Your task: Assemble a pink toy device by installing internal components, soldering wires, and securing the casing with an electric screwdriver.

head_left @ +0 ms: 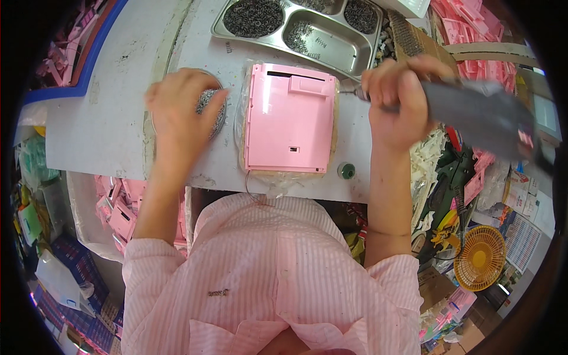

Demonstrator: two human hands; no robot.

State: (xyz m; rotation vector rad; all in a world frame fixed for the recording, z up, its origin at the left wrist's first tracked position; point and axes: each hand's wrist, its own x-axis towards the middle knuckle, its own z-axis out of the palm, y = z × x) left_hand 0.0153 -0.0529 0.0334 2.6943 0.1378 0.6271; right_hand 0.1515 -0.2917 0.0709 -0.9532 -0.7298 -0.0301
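A pink plastic housing (290, 118) lies flat on a clear plastic sheet in the middle of the grey worktable (106, 118). My left hand (180, 109) rests over a round dish of small screws (214, 112) to the left of the housing, fingers curled into it. Whether it holds a screw is hidden. My right hand (393, 100) grips a grey electric screwdriver (479, 115) to the right of the housing, its tip pointing left near the housing's upper right corner.
A steel compartment tray (331, 44) with screws stands behind the housing. A small green cap (346, 171) sits near the table's front edge. Pink plastic parts (121, 207) fill a bin at lower left and a pile at upper right. An orange fan (480, 257) lies low right.
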